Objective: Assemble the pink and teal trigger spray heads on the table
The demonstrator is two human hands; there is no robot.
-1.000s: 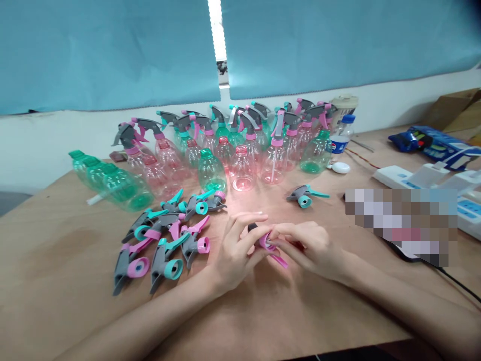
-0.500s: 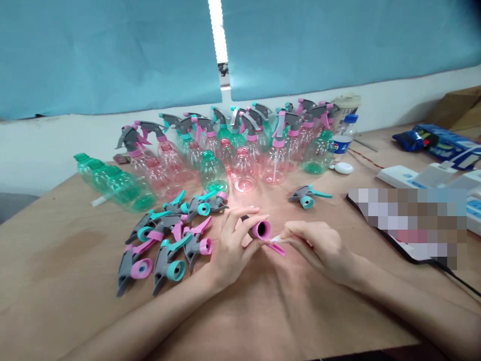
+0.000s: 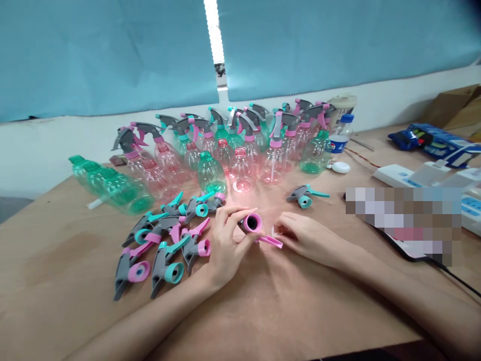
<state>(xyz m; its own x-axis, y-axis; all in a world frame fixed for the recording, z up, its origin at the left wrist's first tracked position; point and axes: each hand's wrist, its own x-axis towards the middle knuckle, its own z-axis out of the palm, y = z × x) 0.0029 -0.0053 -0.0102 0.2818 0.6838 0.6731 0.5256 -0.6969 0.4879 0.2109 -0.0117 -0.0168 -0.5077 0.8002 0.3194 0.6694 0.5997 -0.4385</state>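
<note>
My left hand [image 3: 228, 245] is closed around a grey and pink trigger spray head [image 3: 252, 223]. Its open pink collar faces me, and its pink trigger points right. Just right of it, the curled fingers of my right hand [image 3: 302, 234] pinch a small white piece [image 3: 273, 230], mostly hidden by the fingers and apart from the collar. Left of my left hand lies a pile of loose spray heads [image 3: 165, 271], grey with pink or teal parts. A single teal and grey spray head [image 3: 303, 197] rests beyond my right hand.
Pink and green clear bottles [image 3: 240, 170] stand in rows at the back, many with spray heads fitted. Several green bottles [image 3: 112, 188] lie tilted at the left. On the right are a device with a blurred screen [image 3: 406, 225], power strips [image 3: 398, 175] and a blue packet [image 3: 436, 140].
My left hand and the spray head have shifted slightly left, and the collar has turned more towards me. My right hand's fingers have curled further, and less of the white piece shows.
</note>
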